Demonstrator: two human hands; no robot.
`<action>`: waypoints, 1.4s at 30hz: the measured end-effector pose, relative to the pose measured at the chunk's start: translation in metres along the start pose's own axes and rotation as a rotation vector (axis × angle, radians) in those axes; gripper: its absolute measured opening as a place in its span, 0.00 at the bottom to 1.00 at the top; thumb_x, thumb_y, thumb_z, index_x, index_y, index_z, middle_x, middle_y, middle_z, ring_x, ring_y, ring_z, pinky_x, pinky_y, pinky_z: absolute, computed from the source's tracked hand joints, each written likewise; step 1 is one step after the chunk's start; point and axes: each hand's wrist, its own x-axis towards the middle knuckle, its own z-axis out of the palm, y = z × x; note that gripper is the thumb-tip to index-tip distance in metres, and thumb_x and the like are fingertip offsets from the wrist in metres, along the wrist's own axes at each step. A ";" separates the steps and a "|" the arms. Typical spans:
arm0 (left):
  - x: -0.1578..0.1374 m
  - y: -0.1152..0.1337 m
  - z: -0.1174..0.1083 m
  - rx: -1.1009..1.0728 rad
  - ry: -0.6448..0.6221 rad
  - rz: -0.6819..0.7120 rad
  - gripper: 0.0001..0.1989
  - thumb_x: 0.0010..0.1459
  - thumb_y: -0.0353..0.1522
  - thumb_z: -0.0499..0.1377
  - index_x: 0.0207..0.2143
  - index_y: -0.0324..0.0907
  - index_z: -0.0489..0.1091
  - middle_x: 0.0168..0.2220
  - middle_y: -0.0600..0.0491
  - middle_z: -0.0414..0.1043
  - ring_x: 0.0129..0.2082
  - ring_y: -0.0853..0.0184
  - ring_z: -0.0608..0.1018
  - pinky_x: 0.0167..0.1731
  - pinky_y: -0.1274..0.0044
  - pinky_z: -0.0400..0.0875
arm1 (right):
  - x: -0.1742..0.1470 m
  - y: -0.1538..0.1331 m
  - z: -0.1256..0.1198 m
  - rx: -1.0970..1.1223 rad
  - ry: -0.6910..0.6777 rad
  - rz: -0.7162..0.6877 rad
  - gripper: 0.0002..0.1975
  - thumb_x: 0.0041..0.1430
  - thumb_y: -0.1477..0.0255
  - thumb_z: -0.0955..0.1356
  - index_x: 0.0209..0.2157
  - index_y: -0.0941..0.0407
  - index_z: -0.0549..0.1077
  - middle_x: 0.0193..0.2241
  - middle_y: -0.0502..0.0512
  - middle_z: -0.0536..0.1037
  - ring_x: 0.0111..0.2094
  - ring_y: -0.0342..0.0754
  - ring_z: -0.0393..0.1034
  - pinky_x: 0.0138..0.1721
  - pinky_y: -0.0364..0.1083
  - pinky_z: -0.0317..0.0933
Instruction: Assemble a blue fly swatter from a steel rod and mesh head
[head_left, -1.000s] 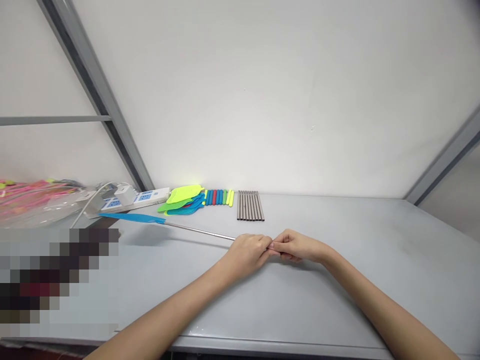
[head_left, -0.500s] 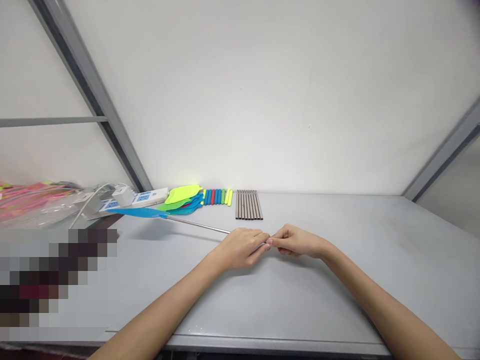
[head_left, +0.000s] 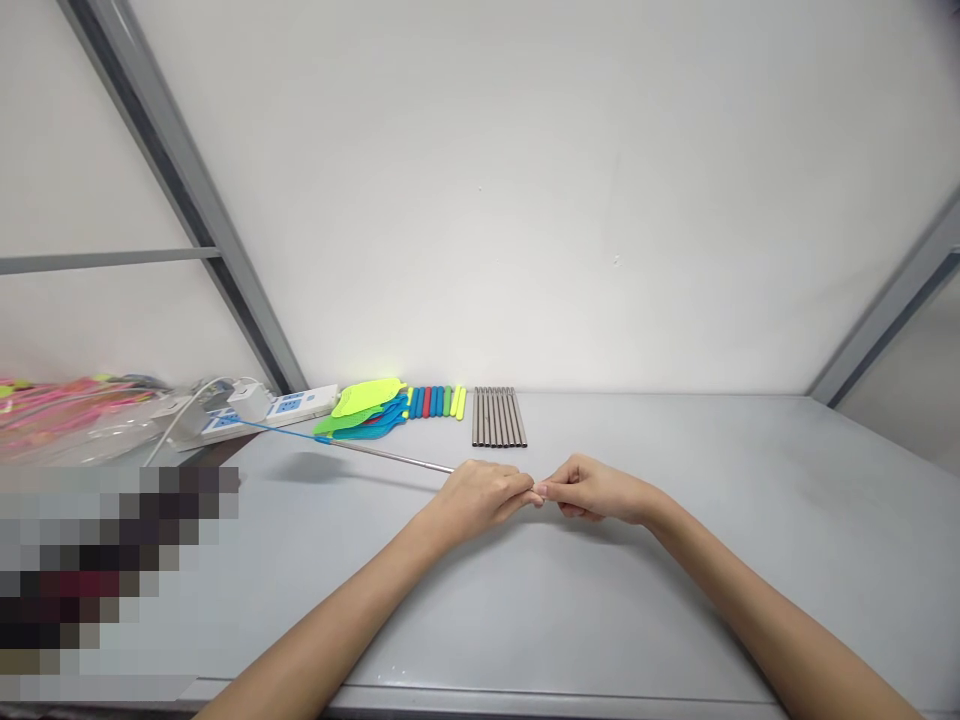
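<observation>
My left hand [head_left: 484, 497] is closed around the thin metal rod of a blue fly swatter [head_left: 390, 457], held slightly above the table. The swatter's head points left and is seen nearly edge-on. My right hand [head_left: 596, 490] is closed in a pinch at the rod's right end, its fingertips meeting those of my left hand. What those fingertips grip is hidden. Behind my hands, a row of metal tubes [head_left: 500, 417] lies on the table. Left of them are short coloured sticks [head_left: 439, 402] and a pile of yellow, green and blue swatter heads [head_left: 367, 398].
A white power strip [head_left: 322, 400] with a plugged-in white adapter [head_left: 249, 402] and cable sits at the back left. Beyond it lie pink items in clear plastic [head_left: 82, 420]. The grey table [head_left: 675, 600] meets a white wall [head_left: 525, 200] at the back.
The held swatter has turned about its rod, so its blue head goes from showing a broad face to nearly edge-on. My hands stay together in about the same place.
</observation>
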 end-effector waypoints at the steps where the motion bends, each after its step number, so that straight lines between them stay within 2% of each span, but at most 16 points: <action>1: 0.000 0.000 -0.001 0.009 0.010 -0.006 0.19 0.59 0.40 0.40 0.25 0.41 0.63 0.23 0.57 0.69 0.23 0.74 0.70 0.18 0.81 0.50 | 0.000 0.000 0.000 -0.004 0.003 -0.006 0.17 0.50 0.60 0.61 0.19 0.60 0.64 0.15 0.45 0.53 0.15 0.35 0.43 0.15 0.39 0.39; 15: -0.001 -0.003 0.003 0.087 0.090 -0.123 0.25 0.54 0.47 0.41 0.17 0.40 0.61 0.15 0.55 0.65 0.16 0.74 0.66 0.17 0.80 0.43 | -0.001 -0.002 0.000 -0.001 0.023 0.008 0.20 0.50 0.57 0.60 0.19 0.61 0.65 0.15 0.45 0.51 0.16 0.35 0.43 0.15 0.39 0.37; 24: -0.007 0.002 0.008 0.077 0.093 -0.125 0.23 0.55 0.46 0.41 0.19 0.39 0.61 0.17 0.56 0.65 0.18 0.74 0.67 0.18 0.80 0.45 | -0.002 -0.001 0.000 -0.013 -0.035 0.047 0.20 0.50 0.57 0.60 0.17 0.60 0.60 0.15 0.45 0.53 0.16 0.35 0.44 0.15 0.38 0.40; 26: -0.008 0.002 0.005 0.068 0.088 -0.119 0.23 0.56 0.45 0.40 0.20 0.39 0.61 0.18 0.56 0.65 0.18 0.74 0.67 0.18 0.80 0.46 | -0.004 -0.001 -0.003 -0.025 -0.060 0.043 0.20 0.51 0.57 0.59 0.19 0.60 0.62 0.16 0.46 0.57 0.16 0.35 0.46 0.16 0.38 0.43; 29: -0.008 0.002 0.001 0.052 0.071 -0.121 0.21 0.57 0.43 0.40 0.21 0.40 0.61 0.19 0.56 0.65 0.20 0.74 0.67 0.18 0.80 0.47 | -0.008 0.001 -0.010 -0.059 -0.092 0.061 0.19 0.52 0.57 0.59 0.27 0.60 0.68 0.19 0.49 0.64 0.17 0.36 0.50 0.17 0.38 0.46; 32: -0.009 0.003 0.000 0.032 0.042 -0.131 0.20 0.58 0.41 0.40 0.23 0.40 0.62 0.20 0.56 0.66 0.20 0.74 0.67 0.18 0.80 0.48 | -0.010 0.004 -0.017 -0.102 -0.077 0.098 0.20 0.51 0.58 0.60 0.32 0.60 0.70 0.20 0.51 0.66 0.17 0.36 0.51 0.17 0.38 0.47; 37: -0.010 0.009 0.000 0.038 0.007 -0.111 0.16 0.59 0.38 0.40 0.30 0.43 0.63 0.23 0.57 0.65 0.20 0.74 0.67 0.19 0.79 0.49 | -0.009 0.006 -0.017 -0.127 -0.042 0.108 0.20 0.50 0.58 0.61 0.30 0.61 0.71 0.18 0.48 0.63 0.17 0.36 0.49 0.17 0.38 0.45; 42: -0.014 0.010 0.001 0.053 -0.020 -0.034 0.13 0.59 0.35 0.40 0.27 0.41 0.60 0.26 0.57 0.65 0.23 0.74 0.67 0.18 0.80 0.50 | -0.006 0.007 -0.009 -0.047 -0.059 0.103 0.18 0.50 0.60 0.62 0.27 0.62 0.71 0.16 0.46 0.56 0.16 0.36 0.47 0.15 0.38 0.42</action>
